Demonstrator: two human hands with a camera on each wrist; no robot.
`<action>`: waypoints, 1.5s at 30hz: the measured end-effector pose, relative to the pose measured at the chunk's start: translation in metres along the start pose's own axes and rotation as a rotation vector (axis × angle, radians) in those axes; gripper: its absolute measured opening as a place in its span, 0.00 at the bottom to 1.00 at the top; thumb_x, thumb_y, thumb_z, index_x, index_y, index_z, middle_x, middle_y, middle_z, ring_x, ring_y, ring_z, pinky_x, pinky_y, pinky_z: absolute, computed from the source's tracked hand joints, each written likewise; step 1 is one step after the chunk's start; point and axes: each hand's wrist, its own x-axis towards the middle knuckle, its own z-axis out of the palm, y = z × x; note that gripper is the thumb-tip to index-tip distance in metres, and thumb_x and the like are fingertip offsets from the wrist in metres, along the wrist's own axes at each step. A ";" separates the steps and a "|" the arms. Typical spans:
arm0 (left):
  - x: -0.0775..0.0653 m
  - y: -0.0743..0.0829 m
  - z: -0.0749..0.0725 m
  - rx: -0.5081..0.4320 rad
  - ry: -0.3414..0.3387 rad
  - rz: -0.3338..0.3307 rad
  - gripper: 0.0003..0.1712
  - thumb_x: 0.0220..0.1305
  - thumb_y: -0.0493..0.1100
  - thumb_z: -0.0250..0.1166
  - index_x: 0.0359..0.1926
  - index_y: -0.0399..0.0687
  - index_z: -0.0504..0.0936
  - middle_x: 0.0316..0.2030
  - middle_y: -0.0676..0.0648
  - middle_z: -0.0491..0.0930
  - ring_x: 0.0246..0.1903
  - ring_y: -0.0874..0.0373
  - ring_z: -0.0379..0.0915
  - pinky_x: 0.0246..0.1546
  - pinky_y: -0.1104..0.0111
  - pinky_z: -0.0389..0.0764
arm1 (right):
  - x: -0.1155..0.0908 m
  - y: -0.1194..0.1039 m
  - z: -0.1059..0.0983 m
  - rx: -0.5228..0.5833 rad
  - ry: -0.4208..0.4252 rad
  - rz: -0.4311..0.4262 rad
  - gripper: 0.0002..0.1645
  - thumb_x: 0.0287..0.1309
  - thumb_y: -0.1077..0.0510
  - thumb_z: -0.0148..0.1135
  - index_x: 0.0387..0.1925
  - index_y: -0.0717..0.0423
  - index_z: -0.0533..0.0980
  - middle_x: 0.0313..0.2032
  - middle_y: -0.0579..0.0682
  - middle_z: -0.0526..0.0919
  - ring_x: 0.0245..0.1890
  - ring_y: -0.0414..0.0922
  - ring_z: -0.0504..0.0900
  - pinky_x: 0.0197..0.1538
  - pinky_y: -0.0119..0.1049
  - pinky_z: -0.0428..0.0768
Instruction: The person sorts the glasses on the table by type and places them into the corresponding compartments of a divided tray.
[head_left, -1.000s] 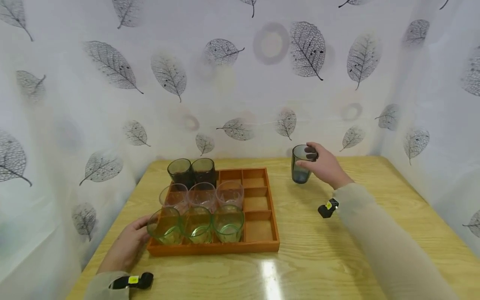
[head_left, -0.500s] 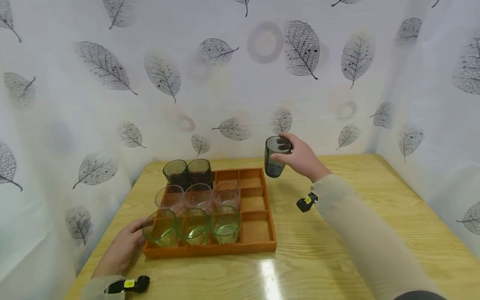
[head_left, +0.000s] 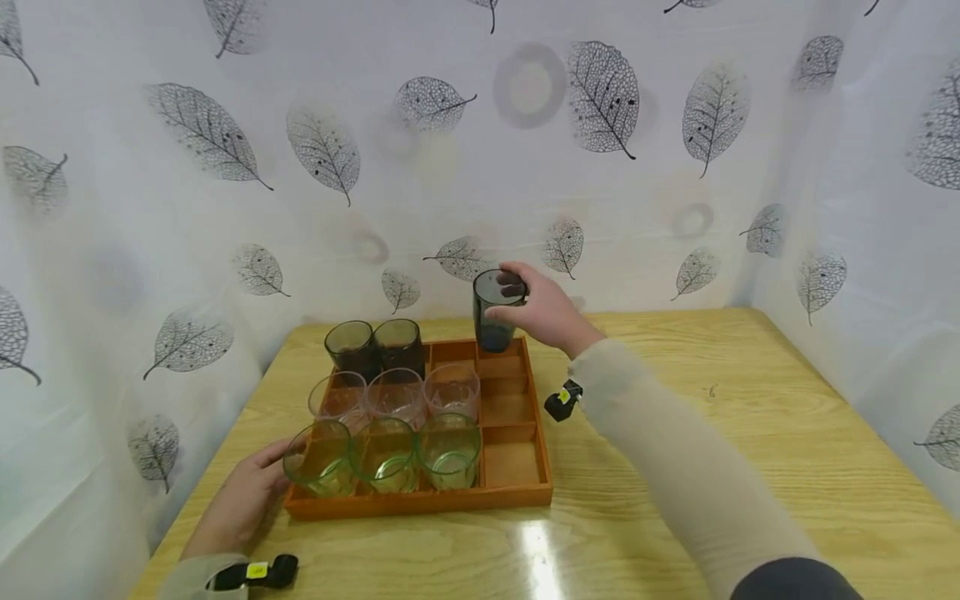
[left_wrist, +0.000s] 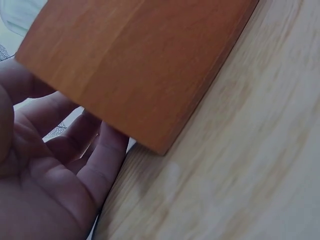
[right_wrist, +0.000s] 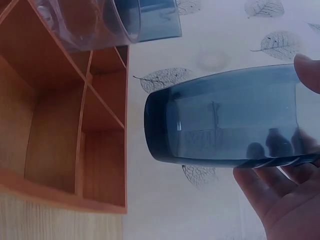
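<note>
A wooden divided tray (head_left: 420,500) lies on the table, with green, clear and dark glasses in its rows. My right hand (head_left: 551,312) grips a smoky blue-grey drinking glass (head_left: 491,321) near its rim, thumb on one side and fingers on the other. The glass is upright, raised over the tray's back right compartments. In the right wrist view the glass (right_wrist: 220,120) shows its base toward the tray. My left hand (head_left: 243,500) rests at the tray's left side, its fingertips partly hidden behind a green glass. In the left wrist view its loosely bent fingers (left_wrist: 107,155) touch the tray's side.
Two dark glasses (head_left: 375,346) stand in the back row, clear ones (head_left: 397,400) in the middle row and green ones (head_left: 450,454) in front. The right column's compartments (head_left: 513,458) hold no glasses. A leaf-patterned curtain (head_left: 420,183) hangs behind the table (head_left: 675,400).
My right hand has carried the dark glass leftward and up from the table on the right to above the tray's back right. The left hand has stayed at the tray's side.
</note>
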 end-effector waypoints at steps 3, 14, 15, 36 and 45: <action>0.001 0.001 0.000 0.065 0.007 -0.010 0.42 0.74 0.61 0.57 0.77 0.40 0.61 0.76 0.40 0.56 0.73 0.49 0.48 0.66 0.61 0.64 | 0.005 -0.002 0.010 0.002 -0.013 0.008 0.53 0.57 0.38 0.73 0.77 0.47 0.59 0.65 0.47 0.73 0.62 0.46 0.73 0.62 0.49 0.73; 0.003 0.002 0.003 0.034 0.000 -0.029 0.44 0.73 0.64 0.57 0.78 0.42 0.60 0.76 0.42 0.55 0.74 0.49 0.46 0.71 0.55 0.58 | 0.022 0.002 0.046 0.010 -0.053 0.023 0.53 0.57 0.41 0.74 0.77 0.50 0.59 0.65 0.52 0.74 0.63 0.49 0.73 0.57 0.45 0.78; 0.003 0.002 0.004 0.041 0.000 -0.023 0.44 0.72 0.64 0.57 0.78 0.43 0.60 0.76 0.42 0.55 0.74 0.49 0.47 0.70 0.55 0.58 | 0.023 0.003 0.049 0.001 -0.060 0.021 0.53 0.57 0.41 0.74 0.77 0.50 0.59 0.65 0.53 0.74 0.63 0.49 0.73 0.58 0.44 0.78; 0.001 0.002 0.008 0.072 0.014 -0.033 0.45 0.71 0.63 0.60 0.77 0.43 0.61 0.76 0.40 0.54 0.76 0.44 0.41 0.72 0.46 0.51 | 0.022 0.026 0.084 -0.069 -0.171 0.091 0.52 0.60 0.44 0.73 0.78 0.50 0.56 0.69 0.53 0.70 0.67 0.51 0.70 0.66 0.47 0.71; 0.002 -0.004 0.006 0.070 0.006 -0.030 0.45 0.72 0.63 0.59 0.78 0.43 0.59 0.77 0.40 0.53 0.76 0.44 0.40 0.72 0.46 0.50 | 0.017 0.032 0.086 -0.056 -0.172 0.100 0.57 0.61 0.38 0.69 0.81 0.47 0.50 0.74 0.52 0.63 0.71 0.52 0.65 0.68 0.51 0.67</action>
